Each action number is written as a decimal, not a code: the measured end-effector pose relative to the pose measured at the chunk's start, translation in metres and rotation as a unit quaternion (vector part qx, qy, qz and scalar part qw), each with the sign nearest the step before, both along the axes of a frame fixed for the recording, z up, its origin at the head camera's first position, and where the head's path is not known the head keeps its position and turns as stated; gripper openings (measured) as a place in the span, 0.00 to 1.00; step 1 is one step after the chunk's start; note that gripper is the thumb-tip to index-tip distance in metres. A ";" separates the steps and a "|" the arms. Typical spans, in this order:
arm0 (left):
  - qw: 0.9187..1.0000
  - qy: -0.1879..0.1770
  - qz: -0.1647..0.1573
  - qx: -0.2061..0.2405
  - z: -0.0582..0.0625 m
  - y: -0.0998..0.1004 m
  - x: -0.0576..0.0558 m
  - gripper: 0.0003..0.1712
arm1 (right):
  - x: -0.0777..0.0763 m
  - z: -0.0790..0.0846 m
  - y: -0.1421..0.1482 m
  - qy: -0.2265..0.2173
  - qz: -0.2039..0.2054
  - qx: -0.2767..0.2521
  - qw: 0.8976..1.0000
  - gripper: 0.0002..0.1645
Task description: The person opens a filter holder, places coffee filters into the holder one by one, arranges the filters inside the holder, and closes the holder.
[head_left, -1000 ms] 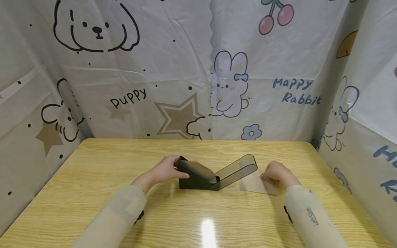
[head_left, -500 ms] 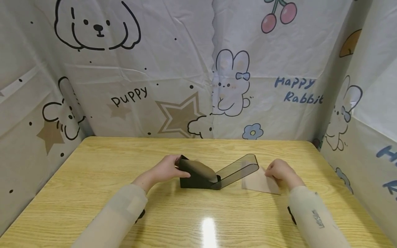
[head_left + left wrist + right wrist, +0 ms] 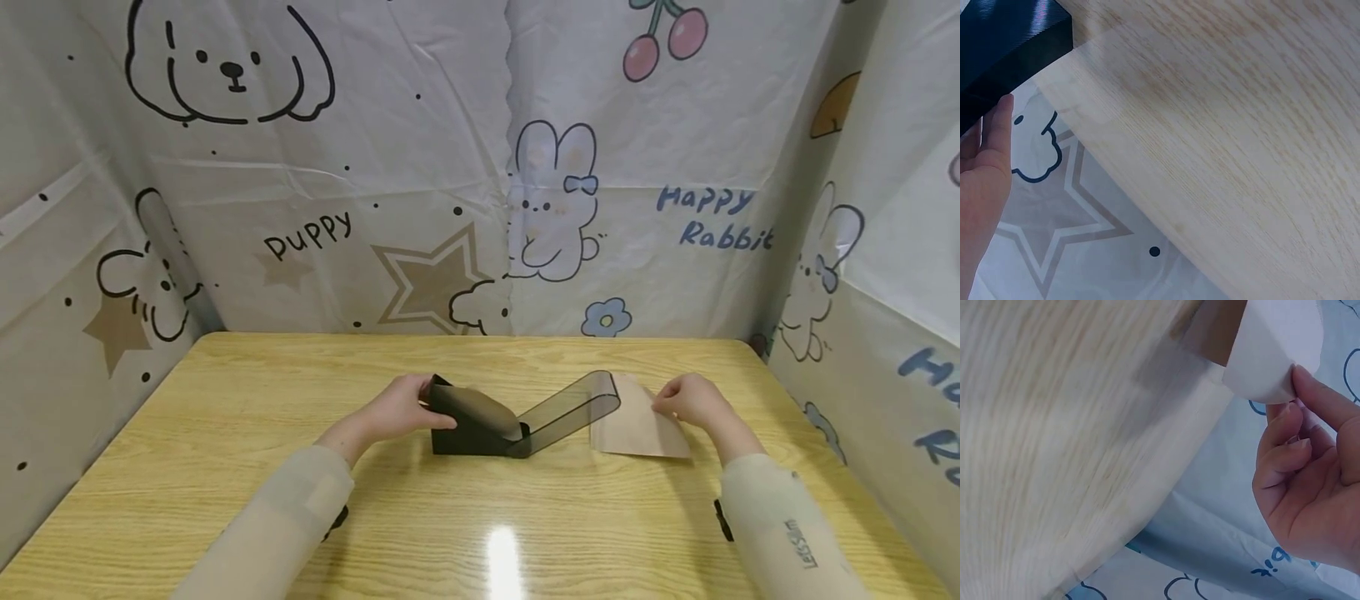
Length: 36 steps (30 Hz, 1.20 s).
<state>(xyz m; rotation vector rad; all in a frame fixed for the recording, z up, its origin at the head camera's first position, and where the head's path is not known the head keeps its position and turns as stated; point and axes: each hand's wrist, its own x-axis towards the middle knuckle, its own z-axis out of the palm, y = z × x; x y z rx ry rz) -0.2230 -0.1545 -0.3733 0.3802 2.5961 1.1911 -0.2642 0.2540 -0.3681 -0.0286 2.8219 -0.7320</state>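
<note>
In the head view my left hand (image 3: 397, 408) grips the raised left end of a black coffee filter holder (image 3: 468, 440), thumb on its near side. Its see-through smoky lid (image 3: 558, 417) is swung open to the right. Inside the holder rests a rounded brown shape (image 3: 487, 410), seemingly filter papers. The left wrist view catches the holder's dark ribbed body (image 3: 1029, 47) at the upper left, with my fingers against it. Between thumb and index finger my right hand (image 3: 693, 402) pinches the edge of a light brown coffee filter paper (image 3: 645, 425), which partly shows through the lid's end.
Everything is on a yellow wood-grain table (image 3: 420, 525) with a bright light reflection near its front. A white cartoon-printed cloth (image 3: 420, 167) hangs behind the table and along both sides.
My right hand has moved right and slightly up, carrying the filter paper with it, so more of the paper shows beyond the lid. My left hand and the holder stay put.
</note>
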 end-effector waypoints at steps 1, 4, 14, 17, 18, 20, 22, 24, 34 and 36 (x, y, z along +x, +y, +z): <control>1.000 0.000 -0.002 0.003 0.000 0.000 0.000 0.16 | 0.000 0.000 0.001 -0.002 -0.003 -0.002 1.000 0.09; 1.000 -0.001 -0.011 0.009 0.000 0.000 0.000 0.14 | 0.001 0.000 0.003 -0.005 -0.015 -0.013 1.000 0.10; 1.000 -0.001 -0.011 0.011 -0.002 -0.001 -0.002 0.13 | 0.002 -0.003 0.003 0.008 -0.004 -0.029 1.000 0.14; 1.000 -0.001 -0.011 0.014 -0.002 -0.001 -0.001 0.13 | 0.003 -0.004 0.002 0.013 0.003 -0.025 1.000 0.15; 1.000 -0.001 -0.011 0.014 -0.002 -0.001 -0.001 0.13 | 0.003 -0.004 0.001 0.013 0.003 -0.023 1.000 0.15; 1.000 -0.001 -0.012 0.015 -0.001 -0.001 0.000 0.13 | 0.003 -0.004 0.000 0.014 -0.001 -0.020 1.000 0.14; 1.000 -0.002 -0.012 0.015 0.000 0.000 0.000 0.13 | 0.003 -0.004 0.000 0.018 -0.008 -0.020 1.000 0.13; 1.000 -0.001 -0.013 0.014 0.000 0.000 0.000 0.13 | 0.002 -0.003 0.000 0.023 -0.015 -0.025 0.999 0.13; 1.000 -0.002 -0.013 0.008 0.001 -0.001 0.000 0.13 | -0.003 0.006 0.007 0.055 -0.045 -0.091 0.993 0.19; 1.000 -0.001 -0.013 0.008 0.001 -0.001 0.000 0.13 | -0.003 0.009 0.008 0.065 -0.048 -0.101 0.992 0.19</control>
